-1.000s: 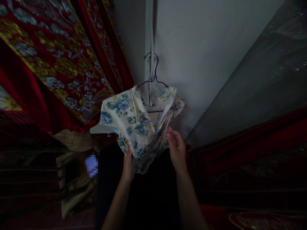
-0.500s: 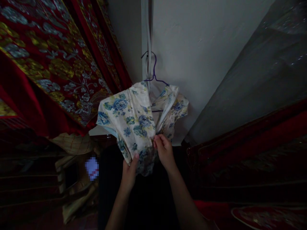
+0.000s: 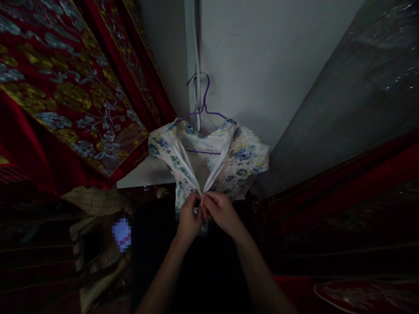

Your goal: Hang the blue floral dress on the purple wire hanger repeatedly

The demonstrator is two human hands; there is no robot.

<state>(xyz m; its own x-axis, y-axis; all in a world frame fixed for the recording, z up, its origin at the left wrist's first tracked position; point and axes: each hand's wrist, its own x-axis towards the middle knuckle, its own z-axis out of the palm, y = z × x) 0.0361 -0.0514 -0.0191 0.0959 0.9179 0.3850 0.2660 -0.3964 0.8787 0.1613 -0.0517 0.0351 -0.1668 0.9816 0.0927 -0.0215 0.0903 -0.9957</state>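
A white short-sleeved garment with blue and green flowers, seemingly a shirt or dress [image 3: 244, 152], hangs on a purple wire hanger [image 3: 206, 93]. Its front edges lie apart in a V from the shoulders down, with the hanger's lower bar showing across the gap. Where the two edges meet, my left hand [image 3: 190, 216] pinches the cloth on the left side. My right hand [image 3: 221, 213] pinches the right side, its fingertips touching those of the left. Whatever fastening lies between the fingertips is hidden. The garment's lower part is mostly covered by my hands.
Red cloth with gold and silver embroidery [image 3: 75, 96] hangs at the left. A pale strap or cord [image 3: 196, 43] runs down the wall [image 3: 262, 56] behind the hanger. Clear plastic sheeting [image 3: 353, 87] covers the right side, above dark red cloth. A wooden chair [image 3: 78, 244] stands lower left.
My left hand has moved from the garment's lower left side up to the front opening, beside my right hand. The garment has turned to face me and its neckline spreads wider.
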